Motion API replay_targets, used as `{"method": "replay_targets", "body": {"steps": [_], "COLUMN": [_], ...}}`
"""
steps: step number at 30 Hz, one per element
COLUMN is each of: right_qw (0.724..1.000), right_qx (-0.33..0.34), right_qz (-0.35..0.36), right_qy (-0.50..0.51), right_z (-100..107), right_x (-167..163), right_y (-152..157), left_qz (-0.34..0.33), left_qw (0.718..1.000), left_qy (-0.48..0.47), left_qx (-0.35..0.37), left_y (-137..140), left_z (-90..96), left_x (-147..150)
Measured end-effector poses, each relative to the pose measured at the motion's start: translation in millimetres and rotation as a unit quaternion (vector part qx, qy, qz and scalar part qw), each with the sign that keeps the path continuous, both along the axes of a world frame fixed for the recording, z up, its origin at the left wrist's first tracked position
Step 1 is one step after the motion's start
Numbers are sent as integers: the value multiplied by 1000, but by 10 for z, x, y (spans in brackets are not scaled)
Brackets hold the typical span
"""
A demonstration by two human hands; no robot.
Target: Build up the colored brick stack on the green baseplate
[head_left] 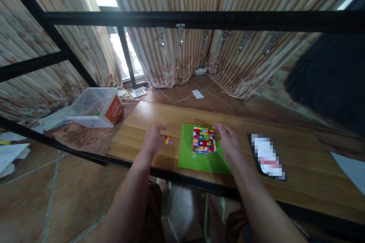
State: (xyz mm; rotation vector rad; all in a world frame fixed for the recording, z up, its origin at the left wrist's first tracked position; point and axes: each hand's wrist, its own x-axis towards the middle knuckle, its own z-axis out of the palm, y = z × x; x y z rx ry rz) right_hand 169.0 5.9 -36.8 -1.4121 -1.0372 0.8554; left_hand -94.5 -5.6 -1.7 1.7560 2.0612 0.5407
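A block of many-coloured toy building bricks [204, 140] sits on a green studded baseplate [186, 159] on the wooden bench. My right hand [228, 140] is at the right side of the block, thumb and fingers drawn together at its upper right corner. Whatever they hold, if anything, is hidden. To the left of the baseplate is my left hand [153, 138], with its fingers apart and pointing right. Beside it lie a few loose bricks [169, 141], in red, yellow and purple, on the bench top. The left fingertips are close to them; contact cannot be made out.
A phone-like slab with a blurred screen [268, 157] lies right of the baseplate. White paper [350, 169] is at the bench's right end. A clear plastic bin [94, 108] with some pieces stands left of the bench [137, 121]. A black metal frame [185, 19] crosses ahead.
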Motion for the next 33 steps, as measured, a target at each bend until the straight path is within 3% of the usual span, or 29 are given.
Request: {"method": "replay_targets", "body": {"steps": [6,13,23,26,29,33], "right_qw": [998,999,997,998,998,992], "right_qx": [-10,-10,-4,8,33,110], "right_qz": [-6,2,-15,-30,-44,-27], "right_qy": [62,51,72,61,12,-62], "right_z": [105,86,92,124,203,355], "right_x": [-22,-32,-19,-1,-19,-149], "right_y": [-30,-28,6,9,-24,-150], "left_qz": [10,-72,-54,-29,-25,-65], "left_qw": [998,991,987,994,993,934], "left_qy": [51,109,152,89,-66,-335], "left_qx": [-17,-27,24,61,98,108], "left_y": [27,55,68,77,96,73], "left_z": [-84,-85,-180,-99,-36,3], "left_x": [-232,-63,55,93,188,435]}}
